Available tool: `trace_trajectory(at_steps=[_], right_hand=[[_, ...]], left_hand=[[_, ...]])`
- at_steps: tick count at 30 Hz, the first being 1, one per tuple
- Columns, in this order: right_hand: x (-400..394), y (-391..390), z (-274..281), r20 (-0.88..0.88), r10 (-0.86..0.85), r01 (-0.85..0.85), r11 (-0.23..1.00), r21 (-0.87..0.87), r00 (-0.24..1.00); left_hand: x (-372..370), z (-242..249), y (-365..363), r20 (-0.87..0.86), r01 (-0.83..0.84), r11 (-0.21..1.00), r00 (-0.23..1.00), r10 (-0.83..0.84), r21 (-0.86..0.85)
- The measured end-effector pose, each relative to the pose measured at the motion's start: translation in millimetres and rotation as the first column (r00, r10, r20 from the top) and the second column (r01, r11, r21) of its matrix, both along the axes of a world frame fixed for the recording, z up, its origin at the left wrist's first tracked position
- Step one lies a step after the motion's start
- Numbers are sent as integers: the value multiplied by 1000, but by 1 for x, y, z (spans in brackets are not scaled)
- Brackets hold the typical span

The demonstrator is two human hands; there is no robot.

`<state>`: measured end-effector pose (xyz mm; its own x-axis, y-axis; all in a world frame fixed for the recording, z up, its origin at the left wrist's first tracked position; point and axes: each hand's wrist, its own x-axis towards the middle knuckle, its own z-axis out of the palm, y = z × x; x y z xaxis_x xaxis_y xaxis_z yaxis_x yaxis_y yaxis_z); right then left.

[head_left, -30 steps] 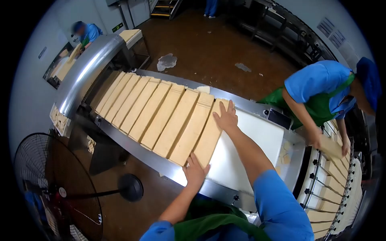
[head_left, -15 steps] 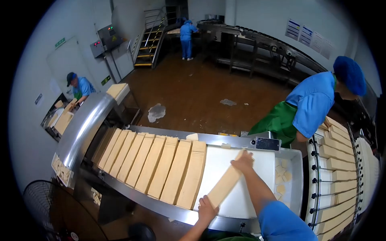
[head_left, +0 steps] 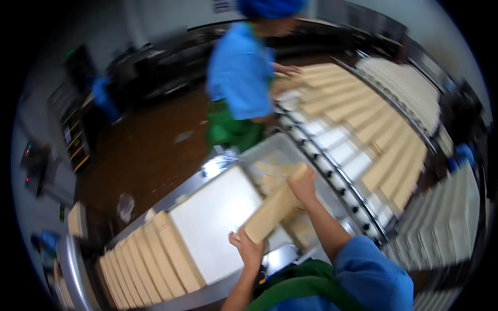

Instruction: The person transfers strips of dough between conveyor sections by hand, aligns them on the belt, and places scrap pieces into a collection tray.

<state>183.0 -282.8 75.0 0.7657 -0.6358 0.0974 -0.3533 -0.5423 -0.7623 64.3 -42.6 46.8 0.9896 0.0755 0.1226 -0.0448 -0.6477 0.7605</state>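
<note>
A long beige slab [head_left: 274,210], which looks like stacked dough sheets, is held at both ends. My left hand [head_left: 249,250] grips its near end, and my right hand [head_left: 303,184] is wrapped around the far end. The slab slants above the edge between the white work surface [head_left: 215,199] and a pale bin [head_left: 255,149] with beige pieces in it. To the left, a row of similar slabs [head_left: 155,254] lies side by side on the same line.
A co-worker [head_left: 238,78] in blue with a green apron stands ahead, one hand over a conveyor [head_left: 340,182] carrying many beige slabs. A metal rail borders that conveyor. White ribbed panels [head_left: 436,223] stand at right; a curved metal machine cover [head_left: 78,274] is at lower left.
My view has turned right. Both hands have lifted the slab from the white surface and carried it right, toward the bin and conveyor. The co-worker's hand now shows over the conveyor.
</note>
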Motion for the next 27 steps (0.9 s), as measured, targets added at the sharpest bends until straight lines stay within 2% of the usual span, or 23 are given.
trace_trajectory(at_steps=[1, 2, 3, 5, 7, 9, 10, 11, 13, 15, 17, 19, 22, 24, 27], right_hand=[[-9, -26, 10, 52, -50, 53, 997, -61, 997], [-15, -51, 27, 44, -101, 101, 995, -10, 994], [-24, -73, 43, 41, -142, 140, 989, 39, 989], [-33, -125, 54, 14, -217, 215, 973, 77, 976], [-35, -170, 57, -8, -255, 255, 959, 121, 967], [-38, -211, 58, -170, -316, 319, 948, -11, 933], [-40, -226, 63, -258, -326, 333, 943, -15, 910], [-38, -249, 61, -257, -327, 337, 942, -4, 910], [-35, -294, 45, -571, -221, 114, 969, -218, 790], [-31, -326, 29, -587, -212, 109, 973, -205, 781], [-26, -352, 18, -504, -220, 99, 962, -256, 836], [-21, -362, 22, -535, -191, 80, 972, -223, 823], [-21, -370, 23, -549, -144, 52, 982, -181, 824], [-25, -373, 26, -533, -119, 34, 985, -167, 837], [-26, -381, 23, -549, -77, 26, 995, -100, 832]], left_hand=[[6, 3, -18, 66, 59, 998, 996, -59, 10], [13, 3, -40, 21, 77, 981, 997, -74, -177], [16, 10, -59, 9, 132, 976, 991, -132, -174], [24, 31, -98, 112, 240, 959, 968, -225, -150], [31, 47, -133, 135, 309, 946, 946, -295, -97], [35, 63, -162, 176, 396, 908, 911, -372, -133], [38, 65, -173, 176, 402, 907, 909, -378, -124], [42, 66, -187, 194, 445, 890, 886, -421, -102], [49, 70, -204, 211, 492, 868, 857, -469, -67], [55, 78, -218, 3, 539, 781, 823, -567, -316], [58, 78, -232, -4, 558, 762, 806, -592, -327], [59, 76, -243, -14, 572, 746, 790, -612, -340], [62, 66, -255, 34, 583, 778, 805, -592, -235], [68, 55, -257, 129, 597, 774, 802, -583, -210], [68, 55, -266, 76, 578, 780, 812, -578, -239]])
